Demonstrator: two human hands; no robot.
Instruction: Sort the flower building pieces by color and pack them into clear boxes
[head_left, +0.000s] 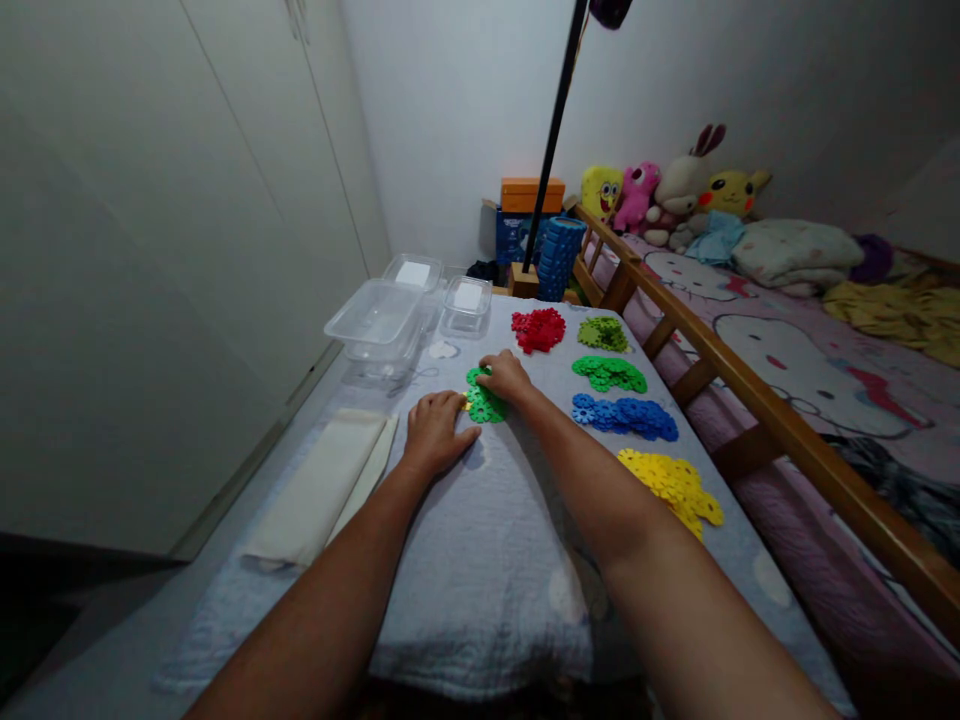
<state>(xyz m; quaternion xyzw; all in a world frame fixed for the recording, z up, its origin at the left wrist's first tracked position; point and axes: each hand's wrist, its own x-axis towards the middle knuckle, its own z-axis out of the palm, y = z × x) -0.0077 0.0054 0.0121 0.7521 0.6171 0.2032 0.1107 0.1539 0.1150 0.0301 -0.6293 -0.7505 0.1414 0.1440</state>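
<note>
Resting on the quilted table [487,580], with the left hand [433,432] just beside a small pile of pieces [486,404] and the right hand [506,377] on it. Lying left of them — a folded cloth [322,490]; standing behind that, tubs [375,325]. Running down the table's right side — a row of piles [626,415], with the bed [787,370] lying beyond.

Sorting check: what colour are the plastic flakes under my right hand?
Bright green plastic flakes under the right hand; head view.

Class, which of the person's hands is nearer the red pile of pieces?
Right. The right hand sits on green pieces just short of the red pile; the left hand lies farther back, leftward.
</note>
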